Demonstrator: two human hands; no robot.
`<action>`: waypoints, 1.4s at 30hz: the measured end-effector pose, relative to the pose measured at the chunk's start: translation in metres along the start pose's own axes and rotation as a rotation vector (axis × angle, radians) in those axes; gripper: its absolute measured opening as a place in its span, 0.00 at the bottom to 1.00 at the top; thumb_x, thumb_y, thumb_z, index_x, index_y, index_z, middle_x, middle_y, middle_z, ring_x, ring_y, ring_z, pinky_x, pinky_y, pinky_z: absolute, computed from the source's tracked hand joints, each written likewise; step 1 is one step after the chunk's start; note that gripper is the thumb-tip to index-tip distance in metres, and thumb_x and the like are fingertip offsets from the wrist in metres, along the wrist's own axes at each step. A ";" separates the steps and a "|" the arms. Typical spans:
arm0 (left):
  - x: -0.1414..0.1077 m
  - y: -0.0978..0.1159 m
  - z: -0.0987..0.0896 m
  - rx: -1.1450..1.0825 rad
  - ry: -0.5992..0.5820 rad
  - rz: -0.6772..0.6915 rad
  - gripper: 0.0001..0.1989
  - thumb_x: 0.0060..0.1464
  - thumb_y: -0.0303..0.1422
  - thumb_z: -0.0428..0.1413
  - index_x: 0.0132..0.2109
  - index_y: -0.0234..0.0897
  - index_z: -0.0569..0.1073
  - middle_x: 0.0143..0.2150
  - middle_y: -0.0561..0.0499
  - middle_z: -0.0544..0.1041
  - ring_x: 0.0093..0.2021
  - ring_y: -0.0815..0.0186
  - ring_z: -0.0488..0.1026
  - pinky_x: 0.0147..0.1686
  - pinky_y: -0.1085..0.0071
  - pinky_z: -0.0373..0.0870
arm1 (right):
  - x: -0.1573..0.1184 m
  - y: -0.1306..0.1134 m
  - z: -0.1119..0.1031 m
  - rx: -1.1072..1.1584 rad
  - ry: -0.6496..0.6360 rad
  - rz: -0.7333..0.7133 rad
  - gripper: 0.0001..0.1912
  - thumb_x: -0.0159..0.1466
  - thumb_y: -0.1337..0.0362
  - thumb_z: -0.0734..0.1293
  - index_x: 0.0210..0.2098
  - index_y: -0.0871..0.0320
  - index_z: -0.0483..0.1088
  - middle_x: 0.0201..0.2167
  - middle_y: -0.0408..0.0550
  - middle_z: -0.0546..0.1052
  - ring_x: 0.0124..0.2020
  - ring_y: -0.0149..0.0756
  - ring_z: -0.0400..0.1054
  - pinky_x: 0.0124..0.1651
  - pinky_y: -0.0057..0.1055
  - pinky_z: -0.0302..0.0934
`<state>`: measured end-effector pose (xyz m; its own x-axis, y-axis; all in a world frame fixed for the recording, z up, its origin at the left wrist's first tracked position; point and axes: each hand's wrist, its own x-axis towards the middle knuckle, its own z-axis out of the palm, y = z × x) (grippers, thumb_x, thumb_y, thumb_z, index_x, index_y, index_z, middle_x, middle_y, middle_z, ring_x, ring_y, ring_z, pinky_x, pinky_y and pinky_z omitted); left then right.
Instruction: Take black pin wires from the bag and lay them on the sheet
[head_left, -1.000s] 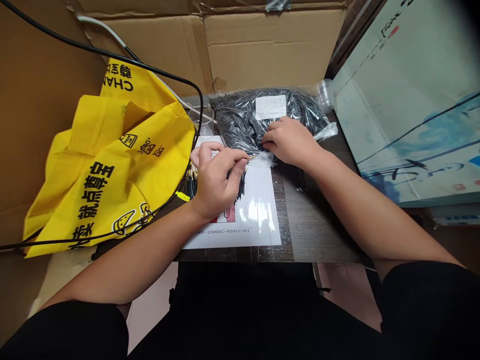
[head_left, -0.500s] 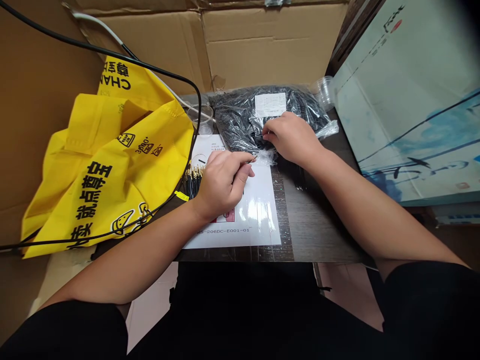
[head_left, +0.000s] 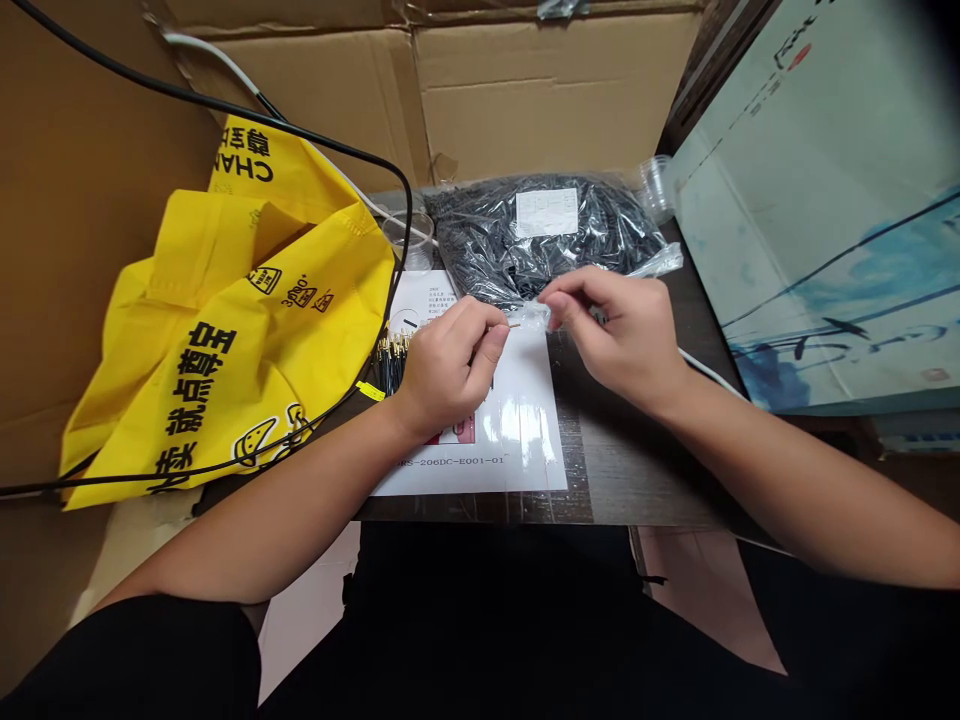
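— Over on the dark wood-grain counter [head_left: 637, 465], what does the left hand [head_left: 450, 368] have?

— One thin gold-tipped wire [head_left: 514, 324], pinched between thumb and forefinger, with the other fingers curled in behind. The metal tip points toward the right hand [head_left: 619, 335].

— And the right hand?

— Its fingers are drawn together against a wisp of clear plastic film [head_left: 538, 316] at the edge of the bag. Whether they hold only film or a wire inside it, I can't tell.

— How would that wire handle?

— Very light and a little springy, I'd guess, and thin enough to slip or roll. The black insulated length looks like the safer place to grip, since the tiny metal tip may be delicate.

— Where's the rest of them?

— A bulging bag of black wires [head_left: 544, 245] with a white label [head_left: 547, 213] lies at the back of the counter. Its slick film looks soft and crinkly, so the contents will probably shift. A bundle of gold-tipped wires [head_left: 391, 365] lies by the left wrist, on a glossy printed sheet [head_left: 517, 440].

— Anything close by?

— Left of the sheet is a crumpled yellow fabric bag [head_left: 225, 340] under a looping black cable [head_left: 322, 140]. A clear plastic cup [head_left: 409, 240] stands just beyond the sheet, and a corrugated cardboard wall [head_left: 555, 100] rises behind.
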<state>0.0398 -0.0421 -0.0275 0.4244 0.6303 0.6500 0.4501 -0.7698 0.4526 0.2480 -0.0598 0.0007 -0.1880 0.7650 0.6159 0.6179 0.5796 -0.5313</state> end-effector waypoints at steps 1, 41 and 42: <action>0.000 0.000 0.000 0.009 -0.007 0.015 0.07 0.65 0.33 0.50 0.40 0.36 0.71 0.33 0.52 0.73 0.33 0.71 0.69 0.34 0.73 0.64 | -0.007 -0.002 0.000 0.019 0.001 0.012 0.07 0.69 0.64 0.64 0.37 0.56 0.74 0.25 0.41 0.76 0.26 0.28 0.69 0.33 0.28 0.61; 0.000 -0.005 0.005 0.113 -0.140 0.156 0.07 0.63 0.34 0.54 0.40 0.37 0.76 0.35 0.50 0.74 0.35 0.69 0.71 0.38 0.72 0.68 | -0.036 0.022 0.017 -0.095 0.006 -0.262 0.06 0.65 0.64 0.68 0.41 0.55 0.75 0.32 0.47 0.78 0.33 0.36 0.70 0.39 0.36 0.65; 0.000 -0.006 0.005 0.119 -0.143 0.161 0.08 0.64 0.34 0.54 0.41 0.37 0.76 0.35 0.50 0.74 0.35 0.69 0.70 0.38 0.72 0.67 | -0.036 0.022 0.017 -0.100 0.002 -0.265 0.06 0.66 0.63 0.68 0.41 0.55 0.75 0.32 0.47 0.78 0.33 0.36 0.70 0.39 0.36 0.65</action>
<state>0.0413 -0.0371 -0.0328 0.6009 0.5150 0.6113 0.4537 -0.8494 0.2696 0.2554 -0.0694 -0.0430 -0.3513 0.5902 0.7268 0.6200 0.7283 -0.2918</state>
